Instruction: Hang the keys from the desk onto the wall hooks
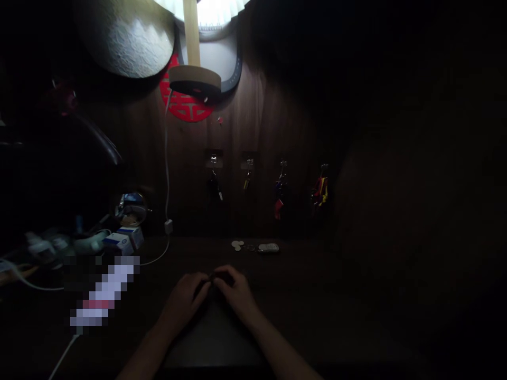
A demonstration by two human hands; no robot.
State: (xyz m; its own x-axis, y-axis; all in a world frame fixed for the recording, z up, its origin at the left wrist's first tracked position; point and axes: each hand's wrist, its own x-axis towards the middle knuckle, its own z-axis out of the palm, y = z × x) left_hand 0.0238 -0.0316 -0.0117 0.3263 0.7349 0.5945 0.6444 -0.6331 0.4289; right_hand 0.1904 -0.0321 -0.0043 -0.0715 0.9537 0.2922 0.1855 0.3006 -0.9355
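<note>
left grip | right grip | curled together, closed or holding: too dark to tell | two cartons on desk, shut

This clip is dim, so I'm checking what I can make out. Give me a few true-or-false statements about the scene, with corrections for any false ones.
1. The left hand and right hand are close together around a small dark object. True.
2. The right hand grips the pale key fob. False: the fob lies on the desk, beyond the hands.
3. Four bunches of keys hang from hooks on the wood-panelled wall. True.
4. The red paper-cut ornament is below the keys. False: it is above them, behind the lamp base.
</note>
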